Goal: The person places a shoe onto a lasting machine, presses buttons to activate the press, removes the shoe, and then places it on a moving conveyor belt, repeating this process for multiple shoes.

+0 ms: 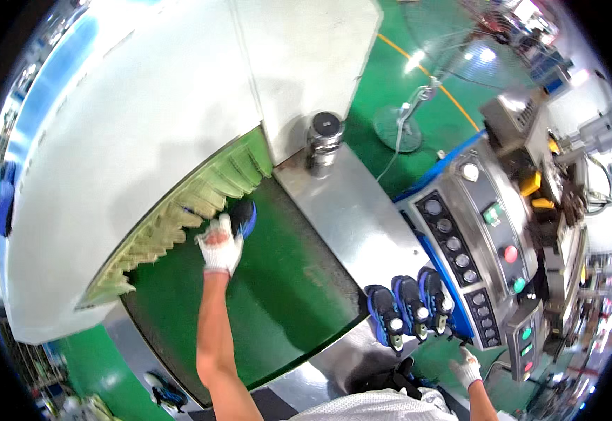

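Note:
My left hand [220, 247], in a white knit glove with a reddish stain, reaches over a green conveyor belt [278, 281]. Its fingers close on the near end of a black and blue shoe [244, 218], which lies just in front of a fringed yellow-green curtain [200, 193]. Part of the shoe is hidden by the glove. Low on the right, my right hand [468, 368], also gloved, has its fingers apart and holds nothing. Nearest to it are three black and blue shoes [409, 306] with pale lasts in them, side by side on a metal ledge [351, 221].
A large white machine housing [158, 91] rises behind the curtain. On the ledge stands a steel flask [325, 144]. A control panel [471, 224] with buttons and dials fills the right side. A fan base [398, 130] stands on the floor; another shoe [164, 391] is at lower left.

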A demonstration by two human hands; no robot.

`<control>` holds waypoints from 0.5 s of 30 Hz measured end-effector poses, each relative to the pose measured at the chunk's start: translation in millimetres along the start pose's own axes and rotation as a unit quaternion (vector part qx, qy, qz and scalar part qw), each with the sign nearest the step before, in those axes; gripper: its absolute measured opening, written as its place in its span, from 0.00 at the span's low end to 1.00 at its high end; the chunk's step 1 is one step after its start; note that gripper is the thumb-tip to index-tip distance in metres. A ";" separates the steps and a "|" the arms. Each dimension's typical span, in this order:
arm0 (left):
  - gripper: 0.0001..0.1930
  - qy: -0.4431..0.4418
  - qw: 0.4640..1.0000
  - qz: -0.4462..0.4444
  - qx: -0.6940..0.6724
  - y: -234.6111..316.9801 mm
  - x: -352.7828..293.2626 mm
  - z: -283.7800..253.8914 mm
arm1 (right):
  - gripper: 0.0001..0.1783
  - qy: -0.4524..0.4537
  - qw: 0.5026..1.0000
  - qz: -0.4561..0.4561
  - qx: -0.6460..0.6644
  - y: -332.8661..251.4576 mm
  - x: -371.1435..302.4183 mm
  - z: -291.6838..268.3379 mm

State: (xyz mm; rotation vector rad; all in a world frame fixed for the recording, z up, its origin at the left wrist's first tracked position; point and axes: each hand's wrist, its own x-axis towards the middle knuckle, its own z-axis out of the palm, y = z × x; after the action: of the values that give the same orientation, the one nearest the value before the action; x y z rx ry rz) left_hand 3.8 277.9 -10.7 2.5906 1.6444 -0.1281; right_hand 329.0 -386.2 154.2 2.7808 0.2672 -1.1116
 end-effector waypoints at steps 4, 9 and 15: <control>0.35 -0.055 0.990 0.049 -0.117 57.6 -146.5 -2.5 | 0.43 -0.028 0.992 -0.122 0.006 -42.9 -7.1 -21.0; 0.27 -0.185 0.943 0.001 -0.277 154.9 -263.2 -57.3 | 0.40 -0.056 0.944 -0.299 0.127 -54.9 -8.5 -29.2; 0.23 -0.167 0.778 0.126 -0.592 261.1 -332.6 -159.7 | 0.37 -0.161 0.867 -0.354 0.310 -60.0 1.1 -42.6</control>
State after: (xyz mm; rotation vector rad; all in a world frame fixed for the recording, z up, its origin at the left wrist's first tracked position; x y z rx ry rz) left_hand 104.4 -115.5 187.8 1.5987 0.7551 0.3397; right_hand 345.5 -319.5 180.5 2.9906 1.1413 -2.1280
